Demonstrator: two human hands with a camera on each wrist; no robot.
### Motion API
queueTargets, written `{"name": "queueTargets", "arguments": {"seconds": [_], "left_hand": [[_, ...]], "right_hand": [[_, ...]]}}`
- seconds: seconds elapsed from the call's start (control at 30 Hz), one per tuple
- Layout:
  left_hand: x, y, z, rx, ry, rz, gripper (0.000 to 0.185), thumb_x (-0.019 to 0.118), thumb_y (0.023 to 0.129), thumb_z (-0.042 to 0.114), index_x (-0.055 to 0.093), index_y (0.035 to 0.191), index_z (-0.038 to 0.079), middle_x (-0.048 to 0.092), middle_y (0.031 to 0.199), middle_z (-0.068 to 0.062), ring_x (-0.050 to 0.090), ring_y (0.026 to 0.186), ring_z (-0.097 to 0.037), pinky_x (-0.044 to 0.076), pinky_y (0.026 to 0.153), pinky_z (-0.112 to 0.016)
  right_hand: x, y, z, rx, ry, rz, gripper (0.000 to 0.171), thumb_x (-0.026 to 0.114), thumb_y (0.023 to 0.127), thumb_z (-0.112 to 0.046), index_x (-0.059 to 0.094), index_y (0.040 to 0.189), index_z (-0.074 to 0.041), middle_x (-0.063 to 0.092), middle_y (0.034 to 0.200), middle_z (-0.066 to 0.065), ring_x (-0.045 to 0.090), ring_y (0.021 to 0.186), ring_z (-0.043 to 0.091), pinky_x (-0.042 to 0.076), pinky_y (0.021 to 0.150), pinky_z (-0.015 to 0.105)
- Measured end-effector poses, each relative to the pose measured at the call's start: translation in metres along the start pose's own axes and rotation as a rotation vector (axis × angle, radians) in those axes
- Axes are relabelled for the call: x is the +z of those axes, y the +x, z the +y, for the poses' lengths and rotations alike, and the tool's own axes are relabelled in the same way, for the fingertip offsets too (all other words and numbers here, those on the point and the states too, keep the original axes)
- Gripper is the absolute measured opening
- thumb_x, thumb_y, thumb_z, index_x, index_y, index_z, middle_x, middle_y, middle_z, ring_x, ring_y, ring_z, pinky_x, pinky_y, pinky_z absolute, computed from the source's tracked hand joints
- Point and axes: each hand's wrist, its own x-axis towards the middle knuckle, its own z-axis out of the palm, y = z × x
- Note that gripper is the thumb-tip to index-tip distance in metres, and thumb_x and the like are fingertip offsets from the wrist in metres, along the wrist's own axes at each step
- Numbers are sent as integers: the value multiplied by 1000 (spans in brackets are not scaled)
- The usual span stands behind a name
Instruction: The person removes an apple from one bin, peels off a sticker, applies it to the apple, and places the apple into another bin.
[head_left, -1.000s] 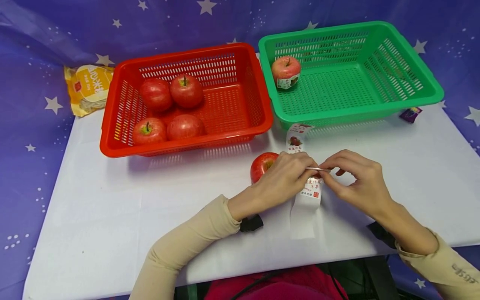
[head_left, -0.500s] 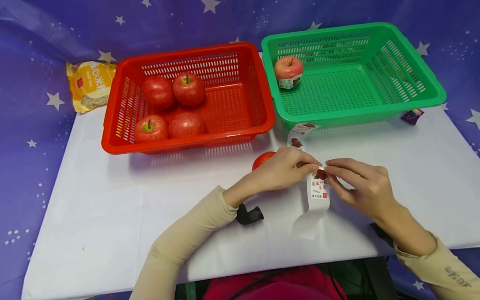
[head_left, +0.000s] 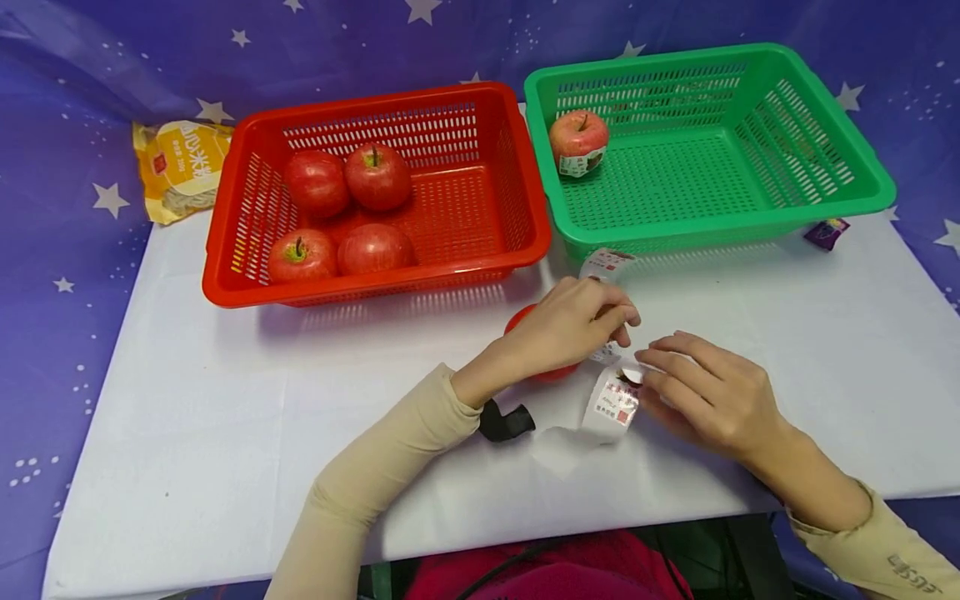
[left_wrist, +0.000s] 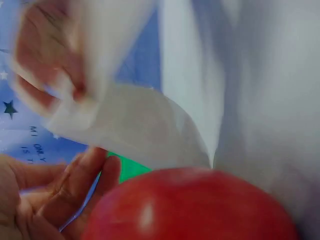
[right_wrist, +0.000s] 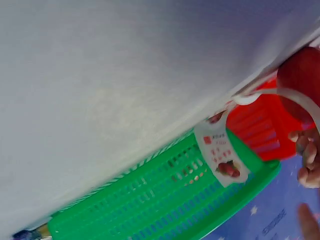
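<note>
While one labelled apple point(head_left: 577, 142) sits in the green basket point(head_left: 870, 196), your left hand point(head_left: 570, 329) and right hand point(head_left: 705, 396) pinch the sticker strip point(head_left: 615, 400) beside the table apple point(head_left: 551, 372); four remain in the red basket point(head_left: 517, 242).

Six apples point(head_left: 377, 176), two baskets point(head_left: 517, 242), one sticker strip point(head_left: 617, 402).

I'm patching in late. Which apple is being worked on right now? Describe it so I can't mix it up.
Start at the red basket with four apples inside. Just in front of its right corner, on the white table, lies a lone red apple half hidden under the left hand. It alone sits outside any basket, beside the sticker strip.
</note>
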Motion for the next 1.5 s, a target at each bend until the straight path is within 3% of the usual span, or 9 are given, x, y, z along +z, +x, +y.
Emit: {"name": "queueTargets", "arguments": {"seconds": [0.07, 0.17, 0.27, 0.43, 0.5, 0.67, 0.83, 1.07, 1.5], "left_hand": [[-2, 0, 0, 38, -32, -49, 20, 57, 97, 27, 73, 100, 15, 71, 82, 11, 58, 74, 2, 42, 68, -12], [-1, 2, 0, 68, 7, -81, 19, 60, 95, 28, 75, 98, 16, 65, 75, 10, 50, 68, -1, 37, 64, -12], [2, 6, -1, 48, 39, -68, 18, 60, 95, 24, 75, 92, 15, 61, 69, 8, 44, 65, -5, 31, 61, -15], [6, 10, 0, 1, 31, -25, 18, 60, 94, 22, 76, 87, 17, 66, 71, 12, 50, 72, -4, 35, 64, -14], [8, 12, 1, -7, 39, -20, 17, 61, 94, 22, 76, 87, 17, 66, 70, 12, 51, 72, -4, 36, 63, -14], [11, 13, 3, -30, 40, 11, 17, 61, 94, 23, 73, 84, 17, 61, 64, 10, 50, 68, -4, 35, 60, -14], [11, 13, 3, -45, 24, 23, 18, 60, 94, 24, 72, 83, 17, 61, 64, 10, 50, 72, -4, 36, 61, -14], [13, 14, 3, -45, 18, 18, 18, 60, 94, 23, 73, 83, 16, 62, 64, 11, 51, 72, -4, 35, 62, -14], [16, 13, 7, -46, 57, 44, 16, 59, 96, 22, 72, 90, 17, 52, 60, 9, 45, 60, -2, 32, 55, -13]], "right_hand": [[-1, -2, 2, 93, -21, 4, 33, 57, 92, -14, 61, 63, 2, 68, 70, 15, 60, 62, 32, 45, 56, 41], [-4, -4, 7, 187, -61, -4, 33, 55, 91, -15, 62, 64, 2, 67, 72, 16, 59, 64, 34, 42, 53, 42], [-4, -7, 8, 128, -71, -25, 31, 55, 93, -12, 65, 68, 5, 67, 73, 17, 60, 64, 34, 45, 54, 43], [-2, -5, 4, -48, -79, -6, 27, 55, 93, -3, 66, 70, 7, 67, 69, 16, 60, 59, 29, 50, 62, 42], [-3, -6, 3, -79, -90, -28, 26, 55, 93, -3, 66, 71, 6, 67, 69, 15, 60, 60, 28, 52, 72, 45], [-4, -9, 1, -57, -95, -79, 26, 53, 94, -5, 66, 75, 5, 68, 71, 14, 59, 61, 28, 44, 93, 52], [-2, -5, -3, -59, -73, -58, 25, 53, 95, -4, 65, 74, 5, 67, 70, 14, 57, 59, 27, 42, 84, 52], [-1, -5, -8, -29, 39, -2, 23, 56, 92, -3, 67, 75, 9, 66, 68, 17, 56, 58, 28, 43, 99, 45], [-1, 7, -26, -35, 173, 44, 28, 58, 92, -1, 65, 67, 10, 65, 64, 18, 57, 55, 28, 44, 65, 39]]}}
